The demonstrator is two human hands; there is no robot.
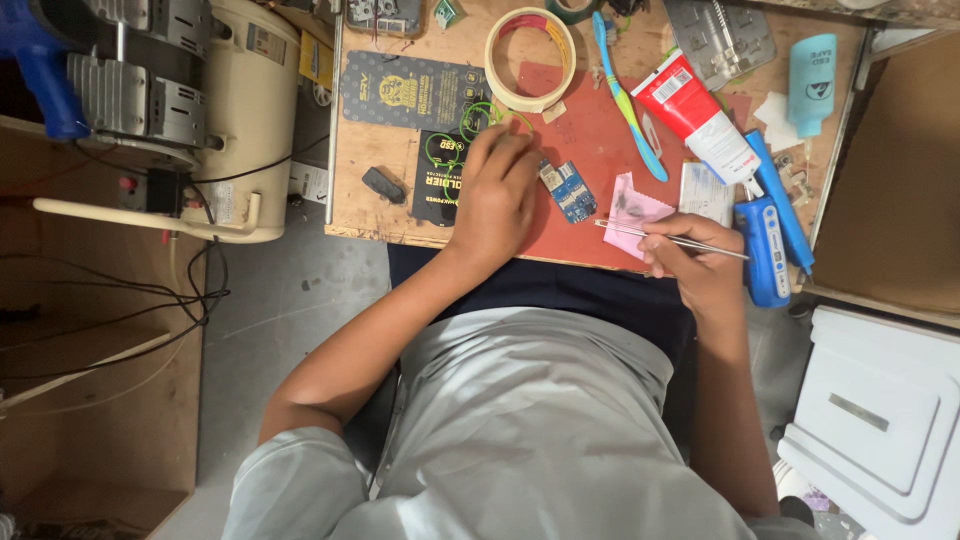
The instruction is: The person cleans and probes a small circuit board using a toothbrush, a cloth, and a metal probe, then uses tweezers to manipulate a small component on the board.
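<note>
Two bare hands are at work over a red mat (600, 150) on a small wooden table (365, 205). The right hand (700, 262) is at the near right edge of the mat. Its fingers are closed around thin metal tweezers (672, 239), held almost flat, with the sharp tips pointing left. The tips sit at the near corner of a pink paper (632, 208).

The left hand (497, 190) lies palm down on the left part of the mat, fingers curled, pressing on the table. It covers what is under it, so I cannot tell if it grips anything. Just to the right of it, almost touching the fingers, lies a small blue circuit board (568, 190). The board is between the two hands, closer to the left one, and a little way left of the tweezer tips.

Past the left hand, farther away, lies a roll of tape (529, 58). A thin green wire (480, 115) loops beside it, over a black card (437, 175). A blue toothbrush (628, 100) lies slanted on the far part of the mat. A red and white tube (697, 115) lies to the right of it. A blue screwdriver (766, 250) rests just right of the right hand. A cream machine (250, 110) stands to the left of the table.
</note>
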